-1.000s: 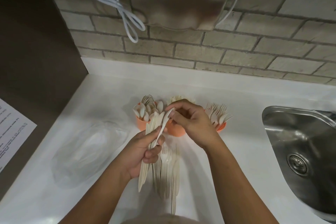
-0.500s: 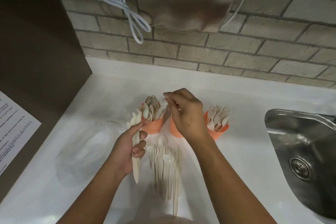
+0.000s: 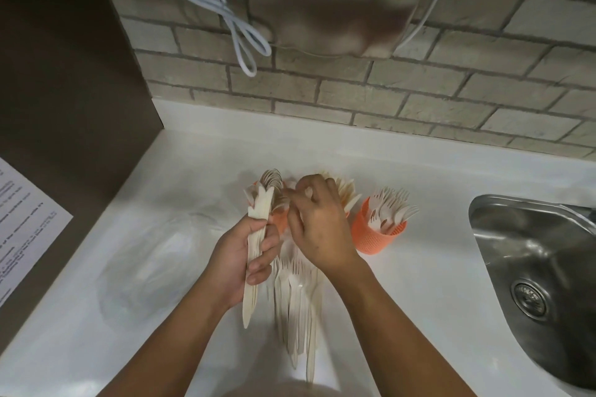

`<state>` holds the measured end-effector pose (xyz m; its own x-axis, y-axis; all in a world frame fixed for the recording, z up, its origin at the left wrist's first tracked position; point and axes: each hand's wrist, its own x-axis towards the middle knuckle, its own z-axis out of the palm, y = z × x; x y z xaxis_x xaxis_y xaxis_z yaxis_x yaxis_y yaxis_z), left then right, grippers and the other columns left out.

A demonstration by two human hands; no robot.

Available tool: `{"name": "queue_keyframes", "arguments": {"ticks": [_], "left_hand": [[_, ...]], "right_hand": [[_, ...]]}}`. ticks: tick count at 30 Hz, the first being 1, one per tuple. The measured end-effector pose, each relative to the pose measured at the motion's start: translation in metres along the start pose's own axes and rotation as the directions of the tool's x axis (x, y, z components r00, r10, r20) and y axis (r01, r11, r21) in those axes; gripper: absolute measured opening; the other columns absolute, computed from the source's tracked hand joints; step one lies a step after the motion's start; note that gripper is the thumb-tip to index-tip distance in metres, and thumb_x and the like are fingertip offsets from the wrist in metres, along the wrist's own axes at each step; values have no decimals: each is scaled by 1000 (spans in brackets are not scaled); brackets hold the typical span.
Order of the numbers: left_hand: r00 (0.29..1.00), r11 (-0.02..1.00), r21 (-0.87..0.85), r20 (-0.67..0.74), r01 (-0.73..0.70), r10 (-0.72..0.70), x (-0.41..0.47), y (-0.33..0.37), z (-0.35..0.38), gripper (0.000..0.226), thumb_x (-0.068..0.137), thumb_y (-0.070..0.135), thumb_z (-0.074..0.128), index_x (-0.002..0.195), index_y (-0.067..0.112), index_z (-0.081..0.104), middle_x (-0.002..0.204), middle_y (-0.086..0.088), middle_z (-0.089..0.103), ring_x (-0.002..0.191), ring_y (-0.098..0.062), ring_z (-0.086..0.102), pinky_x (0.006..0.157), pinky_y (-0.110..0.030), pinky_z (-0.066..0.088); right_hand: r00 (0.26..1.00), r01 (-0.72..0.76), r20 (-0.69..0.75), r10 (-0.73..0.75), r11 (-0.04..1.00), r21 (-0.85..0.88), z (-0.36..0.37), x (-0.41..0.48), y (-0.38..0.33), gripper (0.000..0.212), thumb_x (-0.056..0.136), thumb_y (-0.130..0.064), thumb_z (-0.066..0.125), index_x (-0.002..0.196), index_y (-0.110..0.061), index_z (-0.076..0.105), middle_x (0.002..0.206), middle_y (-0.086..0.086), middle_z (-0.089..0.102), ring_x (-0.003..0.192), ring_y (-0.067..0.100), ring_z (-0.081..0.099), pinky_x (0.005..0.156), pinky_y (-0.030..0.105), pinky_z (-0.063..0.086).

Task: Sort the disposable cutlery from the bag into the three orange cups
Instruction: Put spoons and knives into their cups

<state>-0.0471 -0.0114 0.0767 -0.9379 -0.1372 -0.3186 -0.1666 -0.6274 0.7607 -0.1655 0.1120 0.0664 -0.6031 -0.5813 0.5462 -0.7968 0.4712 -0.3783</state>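
While the left hand gripped a bundle of pale cutlery upright, fingers wrapped round its middle, the right hand hovered with curled fingers right at the spoon cup. Whether it pinched anything, I couldn't tell! That orange cup bristled with spoons and sat just behind the bundle. From behind the right hand's knuckles fanned knife tips. Off to the right, apart from the hands, stood the fork cup, orange mesh, with forks leaning out. Beneath both wrists, on the white counter, lay a heap of loose cutlery. The clear bag lay crumpled on the left. A steel sink sat far right and a printed sheet far left, while a metal dispenser and a looped white cable hung on the brick wall.
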Motion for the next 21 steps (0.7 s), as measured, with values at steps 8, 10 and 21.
{"name": "queue_keyframes", "arguments": {"ticks": [8, 10, 21], "left_hand": [[1000, 916, 400, 17, 9, -17, -4, 4, 22, 21, 83, 19, 55, 68, 32, 60, 60, -1, 30, 42, -12, 21, 41, -21, 19], [997, 869, 495, 61, 17, -54, -7, 3, 26, 23, 79, 16, 55, 62, 31, 60, 54, -2, 29, 43, -12, 22, 43, -24, 18], [916, 920, -7, -97, -391, 389, 12, 36, 69, 47, 96, 30, 61, 55, 18, 41, 47, 0, 28, 39, -13, 29, 45, -27, 30]], "right_hand": [[902, -406, 338, 268, 793, 455, -34, 5, -26, 14, 100, -27, 61, 103, -20, 73, 93, -3, 63, 83, 9, 60, 79, 25, 47], [885, -453, 354, 302, 736, 504, -34, 1, -32, 8, 99, -27, 63, 98, -29, 71, 98, -5, 66, 78, 12, 61, 77, 33, 52], [498, -432, 637, 589, -469, 771, -29, -34, -53, 55, 94, -49, 49, 114, -1, 65, 108, 18, 71, 101, 27, 64, 89, 37, 49]]}}
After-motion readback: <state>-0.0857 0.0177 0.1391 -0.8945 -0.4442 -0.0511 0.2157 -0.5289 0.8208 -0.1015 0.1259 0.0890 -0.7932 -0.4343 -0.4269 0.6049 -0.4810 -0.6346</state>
